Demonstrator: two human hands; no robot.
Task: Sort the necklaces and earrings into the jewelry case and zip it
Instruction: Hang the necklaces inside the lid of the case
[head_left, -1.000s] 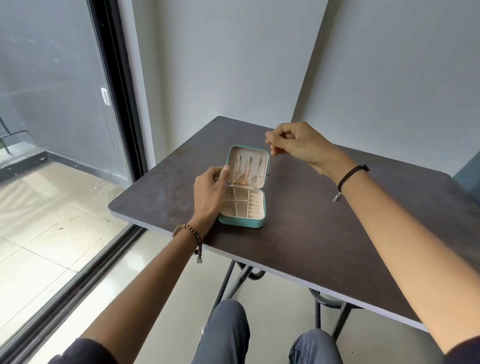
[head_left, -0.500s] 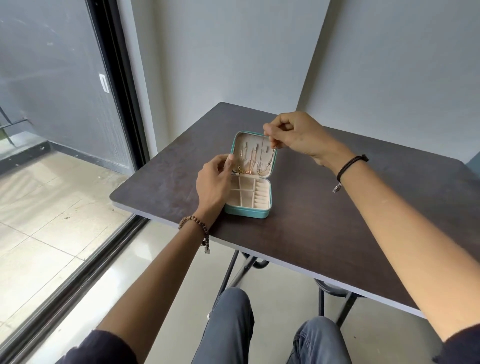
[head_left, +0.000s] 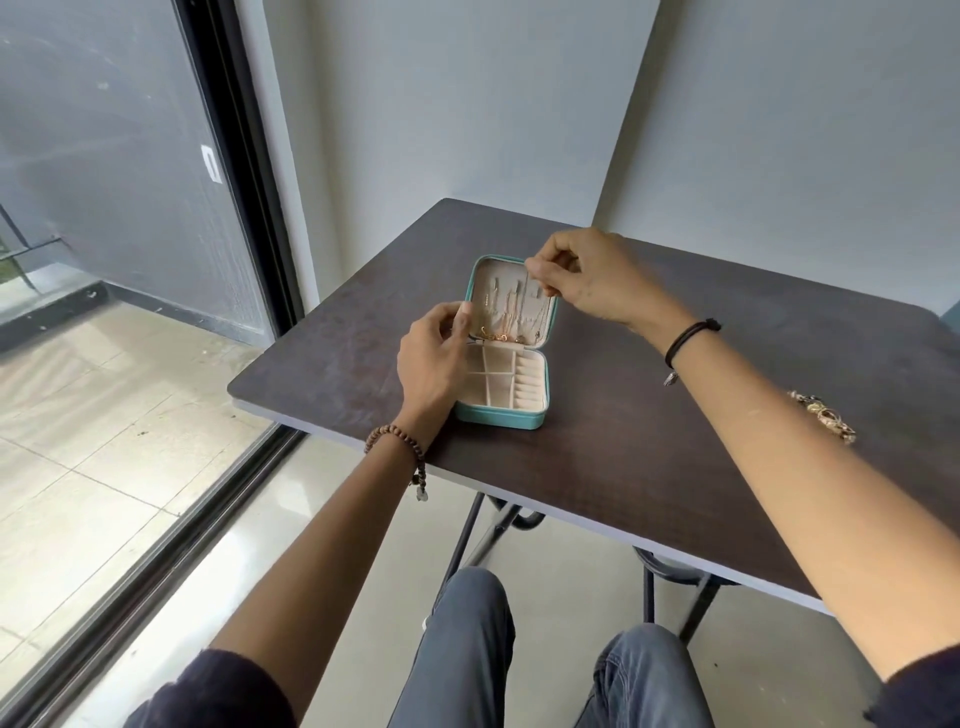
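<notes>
A small teal jewelry case (head_left: 501, 418) lies open on the dark table (head_left: 649, 415), its lid standing upright. Several thin necklaces (head_left: 511, 317) hang inside the lid, gold pendants gathered at the bottom. The beige compartments (head_left: 498, 387) of the base look bare. My left hand (head_left: 434, 358) grips the lid's left edge with thumb and fingers. My right hand (head_left: 587, 278) pinches the top of a thin chain at the lid's upper right corner. A small heap of gold jewelry (head_left: 823, 415) lies on the table to the right, beyond my right forearm.
The table sits in a corner between two grey walls (head_left: 467, 104). A glass sliding door (head_left: 104, 208) with a black frame runs along the left. My knees (head_left: 467, 623) are under the table's near edge, beside the metal table legs.
My right hand has come down and left from above the lid to its upper right corner. My view has tilted, bringing the gold heap at right into sight. My left hand stays on the lid.
</notes>
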